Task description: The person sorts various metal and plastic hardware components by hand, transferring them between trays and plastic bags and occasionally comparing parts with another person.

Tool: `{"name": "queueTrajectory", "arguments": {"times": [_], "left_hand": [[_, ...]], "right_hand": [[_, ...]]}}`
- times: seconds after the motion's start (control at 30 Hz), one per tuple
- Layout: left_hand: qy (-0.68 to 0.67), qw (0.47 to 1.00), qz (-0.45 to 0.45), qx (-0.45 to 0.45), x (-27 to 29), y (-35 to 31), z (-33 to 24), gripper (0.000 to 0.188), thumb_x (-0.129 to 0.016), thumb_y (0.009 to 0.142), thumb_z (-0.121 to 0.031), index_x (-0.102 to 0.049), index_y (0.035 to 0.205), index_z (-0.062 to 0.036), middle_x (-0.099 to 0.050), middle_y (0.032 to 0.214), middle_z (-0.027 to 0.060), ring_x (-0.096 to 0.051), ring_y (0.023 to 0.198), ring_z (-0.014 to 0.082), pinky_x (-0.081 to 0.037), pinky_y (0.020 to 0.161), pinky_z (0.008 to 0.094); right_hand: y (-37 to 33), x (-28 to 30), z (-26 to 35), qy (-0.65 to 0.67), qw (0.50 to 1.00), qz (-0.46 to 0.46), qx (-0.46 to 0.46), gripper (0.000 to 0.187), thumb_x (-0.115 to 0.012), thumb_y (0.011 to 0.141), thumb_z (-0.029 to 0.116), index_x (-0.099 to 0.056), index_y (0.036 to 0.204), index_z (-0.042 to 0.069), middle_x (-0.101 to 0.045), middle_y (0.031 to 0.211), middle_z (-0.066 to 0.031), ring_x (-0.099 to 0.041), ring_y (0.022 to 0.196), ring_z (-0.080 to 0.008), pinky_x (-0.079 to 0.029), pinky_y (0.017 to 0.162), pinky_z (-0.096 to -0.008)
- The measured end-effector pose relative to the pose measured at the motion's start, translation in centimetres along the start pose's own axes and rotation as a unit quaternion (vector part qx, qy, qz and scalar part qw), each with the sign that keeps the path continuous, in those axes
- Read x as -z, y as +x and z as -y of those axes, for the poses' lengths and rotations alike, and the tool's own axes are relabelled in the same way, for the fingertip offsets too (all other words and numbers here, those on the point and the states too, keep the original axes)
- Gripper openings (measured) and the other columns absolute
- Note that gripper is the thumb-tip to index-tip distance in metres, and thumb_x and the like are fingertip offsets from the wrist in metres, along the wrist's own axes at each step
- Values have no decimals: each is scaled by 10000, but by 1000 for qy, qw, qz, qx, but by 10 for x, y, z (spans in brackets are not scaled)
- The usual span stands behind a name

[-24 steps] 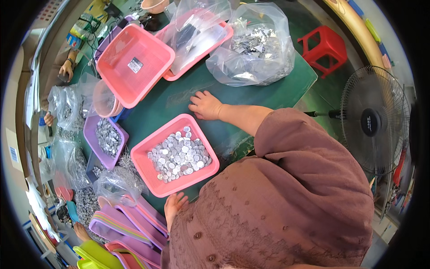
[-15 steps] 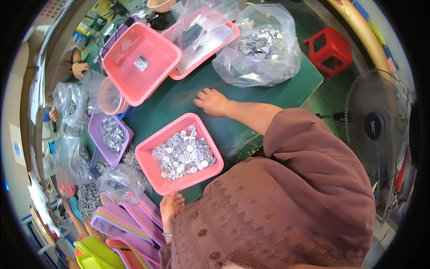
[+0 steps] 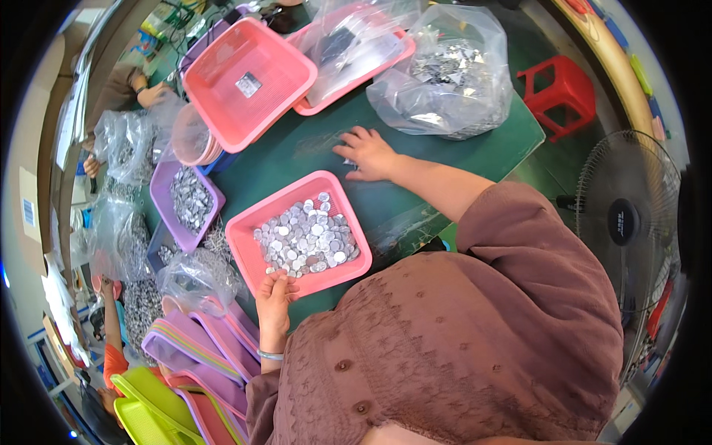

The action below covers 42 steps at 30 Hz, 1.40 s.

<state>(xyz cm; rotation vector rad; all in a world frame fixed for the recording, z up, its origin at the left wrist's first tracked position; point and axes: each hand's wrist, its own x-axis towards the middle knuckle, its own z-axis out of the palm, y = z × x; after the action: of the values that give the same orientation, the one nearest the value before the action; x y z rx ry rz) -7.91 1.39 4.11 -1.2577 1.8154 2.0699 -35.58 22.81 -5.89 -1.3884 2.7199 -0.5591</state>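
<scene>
A pink plastic basket on the green table holds many small round silvery discs. My left hand is at its near left corner, fingertips drawn together over the rim beside the discs. Whether a disc is between those fingers I cannot make out. Beyond the basket, my right hand rests low over the tabletop, palm down and fingers apart. A small shiny piece shows by its thumb side, apparently on the table.
A clear bag of metal pieces stands at the far right. Pink trays are stacked at the back. A purple bin holds grey metal pieces. A red stool and a fan stand right. Another person's hand shows far left.
My left hand has moved up from below the basket to its rim, its fingers closing together. My right hand has shifted slightly, and the small shiny piece now shows beside it. The view has tilted.
</scene>
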Motion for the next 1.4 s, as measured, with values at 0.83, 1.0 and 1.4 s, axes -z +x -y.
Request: {"name": "queueTrajectory", "arguments": {"times": [0.83,1.0,1.4], "left_hand": [[49,967,248,-45,-363,94,-118,170,-406,763,-52,-557,825,-5,-514,628,45,-438,470,121,-343,408,286],[38,958,273,-80,-372,48,-139,192,-370,796,-52,-562,783,-52,-469,582,-6,-391,429,76,-311,369,240],[7,893,339,-295,-294,-58,-156,135,-366,754,-38,-465,689,29,-451,536,74,-389,505,121,-349,454,324]], "right_hand": [[-76,213,-240,378,893,-37,-241,409,-673,707,239,-571,1008,-19,-601,976,-85,-541,939,-156,-400,849,-277],[-118,203,-243,651,689,-303,-102,227,-517,837,215,-589,890,7,-603,874,-78,-560,847,-179,-428,793,-313],[-107,307,-130,525,547,-642,-111,123,-498,836,151,-525,783,42,-529,699,-46,-514,652,-154,-445,645,-284]]}}
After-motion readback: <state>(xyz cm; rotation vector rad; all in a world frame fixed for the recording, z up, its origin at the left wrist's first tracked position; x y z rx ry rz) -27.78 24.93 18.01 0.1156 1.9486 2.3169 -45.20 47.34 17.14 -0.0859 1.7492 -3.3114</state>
